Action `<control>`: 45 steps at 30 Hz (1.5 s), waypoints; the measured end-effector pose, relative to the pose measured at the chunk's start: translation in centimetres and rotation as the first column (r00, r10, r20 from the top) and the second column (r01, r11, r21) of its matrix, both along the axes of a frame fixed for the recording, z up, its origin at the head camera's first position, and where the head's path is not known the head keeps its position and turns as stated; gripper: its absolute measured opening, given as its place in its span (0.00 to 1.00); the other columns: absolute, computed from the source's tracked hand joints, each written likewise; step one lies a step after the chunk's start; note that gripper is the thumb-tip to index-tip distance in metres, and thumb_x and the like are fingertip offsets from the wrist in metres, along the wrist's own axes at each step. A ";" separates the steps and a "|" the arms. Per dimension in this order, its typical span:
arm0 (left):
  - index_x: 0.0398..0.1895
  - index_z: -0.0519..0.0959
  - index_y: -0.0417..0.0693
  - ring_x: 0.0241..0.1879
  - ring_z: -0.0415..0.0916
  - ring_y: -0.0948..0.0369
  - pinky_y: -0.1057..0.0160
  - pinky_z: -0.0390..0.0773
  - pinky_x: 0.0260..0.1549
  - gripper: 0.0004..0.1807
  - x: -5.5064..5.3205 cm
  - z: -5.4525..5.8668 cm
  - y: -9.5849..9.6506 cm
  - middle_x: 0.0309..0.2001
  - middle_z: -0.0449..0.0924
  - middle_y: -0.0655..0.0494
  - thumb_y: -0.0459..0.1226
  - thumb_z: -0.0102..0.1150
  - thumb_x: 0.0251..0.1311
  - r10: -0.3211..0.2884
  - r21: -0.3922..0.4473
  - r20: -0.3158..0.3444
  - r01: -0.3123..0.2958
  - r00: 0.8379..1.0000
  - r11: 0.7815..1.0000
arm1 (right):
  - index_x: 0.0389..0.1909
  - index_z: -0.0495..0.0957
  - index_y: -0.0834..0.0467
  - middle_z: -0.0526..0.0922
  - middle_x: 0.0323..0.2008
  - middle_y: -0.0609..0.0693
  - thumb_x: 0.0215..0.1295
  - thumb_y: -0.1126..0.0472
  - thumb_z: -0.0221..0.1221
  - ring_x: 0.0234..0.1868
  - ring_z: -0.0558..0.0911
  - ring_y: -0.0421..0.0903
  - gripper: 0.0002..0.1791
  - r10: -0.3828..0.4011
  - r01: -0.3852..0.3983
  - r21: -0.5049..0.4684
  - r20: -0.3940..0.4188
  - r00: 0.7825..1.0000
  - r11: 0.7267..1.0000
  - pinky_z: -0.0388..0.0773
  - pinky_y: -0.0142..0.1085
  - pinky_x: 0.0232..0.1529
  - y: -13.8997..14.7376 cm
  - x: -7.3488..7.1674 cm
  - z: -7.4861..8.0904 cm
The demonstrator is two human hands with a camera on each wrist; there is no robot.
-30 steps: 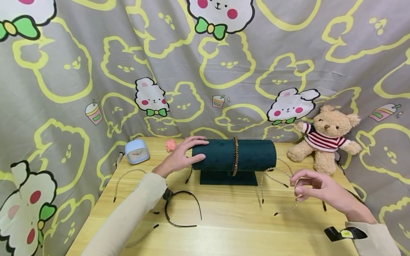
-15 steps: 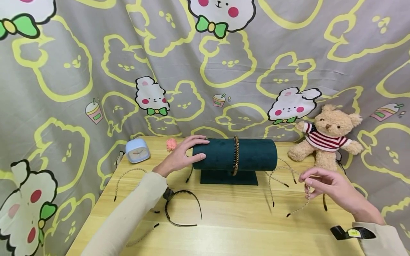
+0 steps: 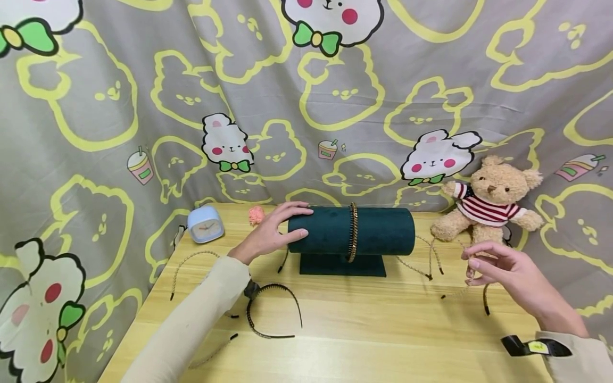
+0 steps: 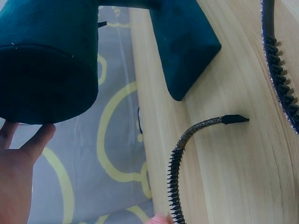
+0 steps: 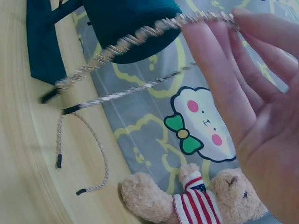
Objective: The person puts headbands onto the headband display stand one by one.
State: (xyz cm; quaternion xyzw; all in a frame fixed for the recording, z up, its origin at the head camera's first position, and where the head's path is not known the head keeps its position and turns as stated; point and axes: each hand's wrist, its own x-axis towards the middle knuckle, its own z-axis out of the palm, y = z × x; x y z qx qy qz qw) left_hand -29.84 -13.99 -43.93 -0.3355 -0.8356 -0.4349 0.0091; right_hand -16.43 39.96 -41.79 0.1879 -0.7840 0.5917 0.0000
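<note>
My left hand (image 3: 275,229) rests on the left end of a dark green velvet display roll (image 3: 321,231), fingers on top and thumb at the front. In the left wrist view, two fingertips show at the roll's edge. A gold chain headband (image 3: 353,234) is fitted around the roll's middle. Right of the stand, my right hand (image 3: 503,271) pinches a thin braided gold headband (image 5: 121,49) between thumb and fingers, its black tips hanging down and left. In the right wrist view, another braided headband (image 5: 103,154) lies on the table below it.
A teddy bear (image 3: 490,199) sits back right. A blue clock (image 3: 205,225) and a pink fluffy piece (image 3: 256,215) stand back left. A black toothed headband (image 3: 249,314) lies front left, a dark headband (image 3: 486,300) by my right hand. Several more headbands lie around; a patterned curtain (image 3: 268,96) hangs behind.
My right hand has moved right and slightly back, carrying the braided headband away from the display roll. My left hand stays on the roll.
</note>
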 end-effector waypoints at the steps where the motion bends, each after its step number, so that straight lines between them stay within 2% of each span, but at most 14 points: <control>1: 0.75 0.77 0.76 0.82 0.59 0.58 0.34 0.61 0.79 0.27 0.0 0.0 0.0 0.83 0.65 0.60 0.52 0.67 0.75 0.000 -0.001 0.000 0.000 1.000 1.000 | 0.62 0.80 0.66 0.88 0.51 0.43 0.80 0.78 0.52 0.42 0.91 0.42 0.17 -0.027 0.027 -0.010 -0.009 1.000 1.000 0.91 0.41 0.41 -0.2 -0.1 0.0; 6: 0.75 0.77 0.77 0.82 0.59 0.59 0.34 0.62 0.79 0.27 0.1 0.1 0.1 0.82 0.65 0.67 0.53 0.67 0.75 0.005 -0.005 0.000 -0.005 1.000 1.000 | 0.61 0.80 0.68 0.87 0.52 0.46 0.80 0.75 0.57 0.41 0.91 0.41 0.14 -0.155 0.152 -0.078 -0.041 0.987 0.985 0.91 0.39 0.40 -1.8 -0.8 0.2; 11: 0.75 0.77 0.77 0.82 0.59 0.59 0.34 0.62 0.79 0.27 0.1 0.1 0.0 0.82 0.65 0.68 0.52 0.67 0.75 0.007 -0.003 0.001 -0.007 1.000 1.000 | 0.61 0.79 0.69 0.83 0.52 0.51 0.80 0.74 0.59 0.43 0.91 0.40 0.14 -0.196 0.185 -0.131 -0.077 0.978 0.974 0.91 0.38 0.40 -3.3 -1.6 0.3; 15: 0.75 0.77 0.76 0.82 0.59 0.58 0.33 0.61 0.79 0.27 0.1 0.1 0.0 0.82 0.65 0.64 0.52 0.67 0.75 0.005 0.001 -0.002 -0.005 1.000 1.000 | 0.61 0.79 0.71 0.85 0.52 0.50 0.79 0.74 0.59 0.44 0.91 0.39 0.14 -0.218 0.196 -0.189 -0.104 0.970 0.962 0.91 0.37 0.41 -4.4 -2.3 0.1; 21: 0.75 0.77 0.76 0.82 0.60 0.58 0.34 0.61 0.79 0.27 0.2 0.2 0.0 0.82 0.65 0.63 0.52 0.67 0.75 0.002 0.003 -0.004 -0.002 1.000 1.000 | 0.59 0.75 0.79 0.88 0.51 0.49 0.79 0.76 0.58 0.44 0.92 0.40 0.13 -0.199 0.155 -0.255 -0.155 0.968 0.955 0.90 0.37 0.40 -6.0 -3.4 -0.3; 24: 0.75 0.77 0.77 0.82 0.59 0.58 0.34 0.61 0.79 0.27 0.2 0.2 0.0 0.82 0.65 0.62 0.52 0.67 0.75 0.002 0.002 -0.004 -0.002 1.000 1.000 | 0.59 0.74 0.80 0.87 0.52 0.49 0.79 0.76 0.57 0.46 0.91 0.38 0.14 -0.190 0.149 -0.240 -0.160 0.969 0.959 0.90 0.37 0.40 -6.6 -3.8 -0.5; 31: 0.75 0.76 0.78 0.82 0.59 0.60 0.35 0.61 0.79 0.27 0.0 0.0 -0.1 0.81 0.65 0.70 0.52 0.67 0.76 0.006 -0.003 -0.006 -0.006 1.000 1.000 | 0.60 0.78 0.74 0.84 0.52 0.48 0.80 0.72 0.59 0.43 0.91 0.39 0.14 -0.199 0.173 -0.172 -0.148 0.969 0.970 0.90 0.36 0.40 -7.6 -4.5 -0.6; 35: 0.75 0.77 0.77 0.82 0.59 0.59 0.34 0.61 0.79 0.26 -0.1 -0.1 -0.2 0.81 0.65 0.70 0.51 0.67 0.76 0.007 0.001 -0.003 -0.007 1.000 1.000 | 0.61 0.80 0.71 0.84 0.53 0.46 0.81 0.70 0.59 0.43 0.89 0.38 0.14 -0.196 0.179 -0.117 -0.147 0.970 0.977 0.91 0.36 0.39 -8.1 -4.6 -0.4; 45: 0.75 0.76 0.78 0.82 0.59 0.59 0.34 0.61 0.79 0.27 0.0 0.0 -0.1 0.82 0.65 0.70 0.52 0.67 0.75 0.005 -0.002 0.001 -0.005 1.000 1.000 | 0.63 0.77 0.72 0.84 0.55 0.44 0.80 0.71 0.59 0.42 0.88 0.37 0.16 -0.176 0.174 -0.027 -0.190 0.966 0.984 0.91 0.37 0.39 -9.5 -4.6 -0.2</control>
